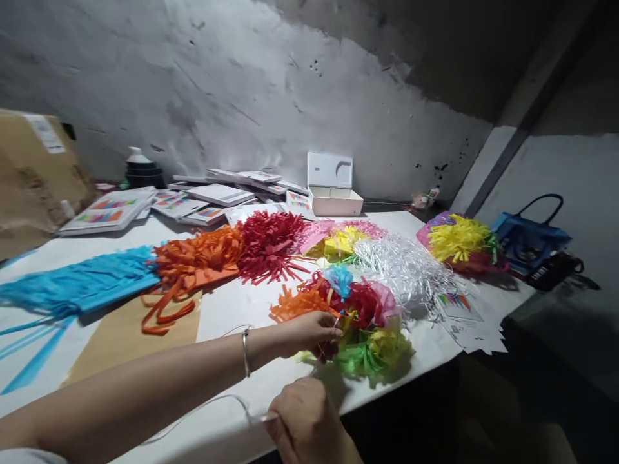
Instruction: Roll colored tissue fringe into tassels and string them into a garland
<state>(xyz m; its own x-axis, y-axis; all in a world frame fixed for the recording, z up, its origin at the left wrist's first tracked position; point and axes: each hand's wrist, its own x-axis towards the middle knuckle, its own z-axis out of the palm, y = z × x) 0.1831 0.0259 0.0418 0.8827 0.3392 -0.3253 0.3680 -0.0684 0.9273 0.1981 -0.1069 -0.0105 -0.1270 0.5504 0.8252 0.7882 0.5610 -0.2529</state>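
Note:
My left hand [314,332] reaches across from the left, its fingers closed at the near edge of a bunch of paper tassels [367,303] in orange, red, blue, pink, yellow and green. Its fingertips partly hide the spot they grip. Closer to me, my right hand [309,419] is a fist near the table's front edge. A thin pale string [220,399] loops over the paper and runs to that fist. Green fringe [370,361] from the bunch hangs near the table's edge.
Along the table lie blue [111,277], orange [200,254] and red fringe [273,241], plus silver tinsel [406,264]. Behind are flat printed packs [217,193] and an open white box [336,201]. A cardboard box [39,180] stands left; a blue bag [529,235] sits right.

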